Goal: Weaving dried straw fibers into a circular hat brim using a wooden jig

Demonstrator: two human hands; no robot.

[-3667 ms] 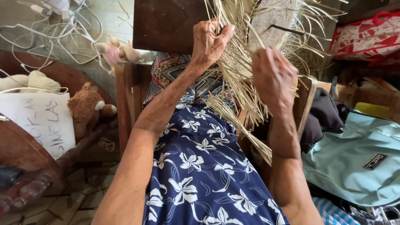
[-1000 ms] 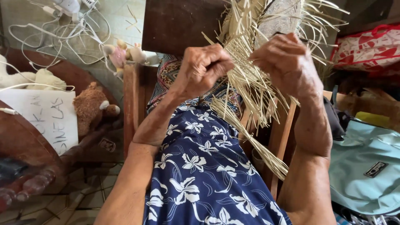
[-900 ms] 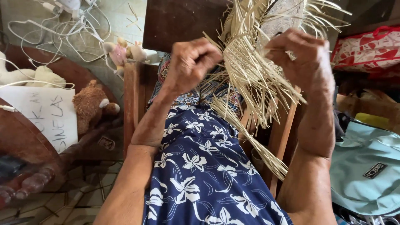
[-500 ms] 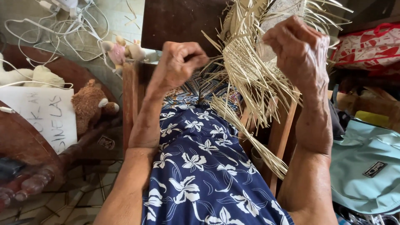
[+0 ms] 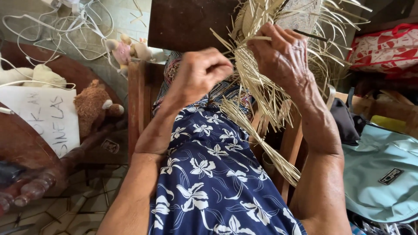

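Held up over the lap: a half-woven bundle of pale straw strips (image 5: 261, 82), long axis running down and rightward. Right hand (image 5: 283, 56) nearer, fingers clamped on the upper strands. Left hand (image 5: 202, 72) just beside, leftward, fingers curled together, seemingly pinching one strand.

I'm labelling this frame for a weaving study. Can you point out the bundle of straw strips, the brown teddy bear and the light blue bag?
straw strips (image 5: 257, 93): head view, middle of the loose bundle between the hands.
brown teddy bear (image 5: 89, 106): head view, on its body.
light blue bag (image 5: 383, 174): head view, on its front panel.
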